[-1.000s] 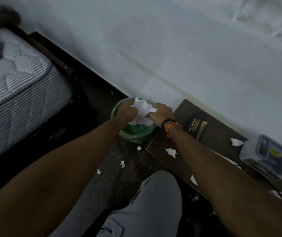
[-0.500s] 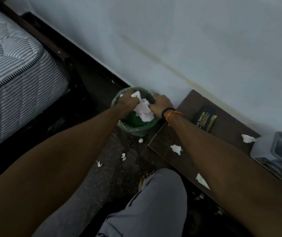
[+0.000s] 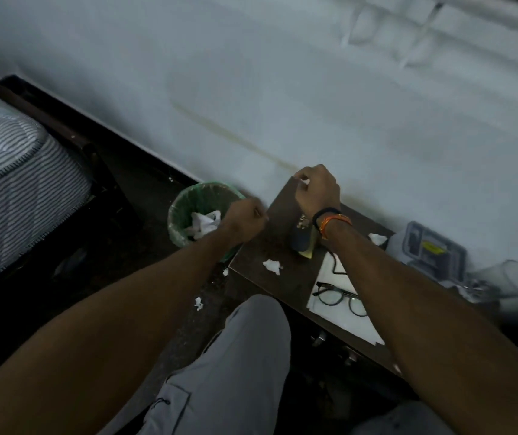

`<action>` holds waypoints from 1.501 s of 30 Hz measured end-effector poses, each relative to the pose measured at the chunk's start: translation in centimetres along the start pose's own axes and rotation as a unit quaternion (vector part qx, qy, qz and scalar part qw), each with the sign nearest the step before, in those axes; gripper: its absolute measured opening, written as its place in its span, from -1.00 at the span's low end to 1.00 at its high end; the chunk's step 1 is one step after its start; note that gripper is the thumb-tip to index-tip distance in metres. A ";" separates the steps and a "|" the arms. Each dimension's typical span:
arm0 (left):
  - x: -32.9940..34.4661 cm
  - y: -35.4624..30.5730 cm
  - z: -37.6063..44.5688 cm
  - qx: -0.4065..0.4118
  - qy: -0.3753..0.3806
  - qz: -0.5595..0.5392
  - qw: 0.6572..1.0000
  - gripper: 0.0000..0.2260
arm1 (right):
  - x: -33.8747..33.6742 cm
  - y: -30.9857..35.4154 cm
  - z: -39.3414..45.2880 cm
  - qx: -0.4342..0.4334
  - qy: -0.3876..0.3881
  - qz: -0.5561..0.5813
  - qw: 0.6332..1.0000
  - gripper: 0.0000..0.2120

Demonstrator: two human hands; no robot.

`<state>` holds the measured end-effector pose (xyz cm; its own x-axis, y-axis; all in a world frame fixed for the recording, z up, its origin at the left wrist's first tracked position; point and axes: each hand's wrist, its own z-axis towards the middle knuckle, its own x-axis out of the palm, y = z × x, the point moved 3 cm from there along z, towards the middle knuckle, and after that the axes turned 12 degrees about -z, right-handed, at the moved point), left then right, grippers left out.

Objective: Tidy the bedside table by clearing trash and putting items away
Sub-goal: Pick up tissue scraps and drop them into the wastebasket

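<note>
Right hand [image 3: 315, 186] fingers pinch a small white tissue scrap [image 3: 305, 182] at the bedside table [image 3: 286, 284] far corner, left hand [image 3: 245, 219] curled, contents indeterminate, beside the green-lined bin [image 3: 185, 202]; the scrap, too crumpled for any axis, risks dropping short onto the floor.
</note>
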<state>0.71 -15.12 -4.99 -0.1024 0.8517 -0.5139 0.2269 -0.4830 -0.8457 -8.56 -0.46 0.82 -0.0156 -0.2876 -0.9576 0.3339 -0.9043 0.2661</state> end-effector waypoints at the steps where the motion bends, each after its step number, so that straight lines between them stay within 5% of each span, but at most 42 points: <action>1: 0.9 -0.7 -0.8 0.019 0.036 0.021 0.999 -0.82 | -1.0 -1.2 -0.7 0.012 -0.011 -0.005 1.000 -0.77; 9: 5.9 0.7 -4.2 0.039 0.129 0.122 0.983 -0.58 | -3.8 -10.0 -8.2 0.130 -0.009 0.004 0.991 -0.82; 14: 7.6 0.7 -5.2 0.040 0.141 0.165 0.975 -0.81 | -3.9 -13.4 -12.7 0.164 0.007 0.018 0.986 -0.82; 27: 7.7 -0.9 -6.2 0.033 0.115 0.198 0.973 -0.70 | -6.0 -17.5 -17.8 0.187 0.026 0.011 0.982 -0.79; 30: 7.4 -3.0 -6.2 0.090 0.097 0.171 0.976 -0.92 | -7.1 -18.2 -18.6 0.203 0.015 0.005 0.979 -0.79; 35: 8.2 -7.9 -5.7 0.194 0.066 0.153 0.967 -0.80 | -8.2 -19.2 -20.8 0.221 0.007 0.017 0.975 -0.80; 42: 12.7 -12.6 -5.3 0.188 0.058 0.075 0.978 -0.76 | -5.7 -22.0 -25.6 0.192 0.144 -0.105 0.965 -0.85; 45: 14.3 -13.0 -3.8 0.164 0.078 0.080 0.980 -0.78 | -3.8 -23.2 -26.8 0.170 0.227 -0.127 0.950 -0.68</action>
<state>-0.02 4.17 -0.79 0.0646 0.7676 -0.6377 -0.0977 -0.6311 -0.7695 8.99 30.06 -4.66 0.3794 0.0504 -0.9239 0.0484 -0.9982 -0.0346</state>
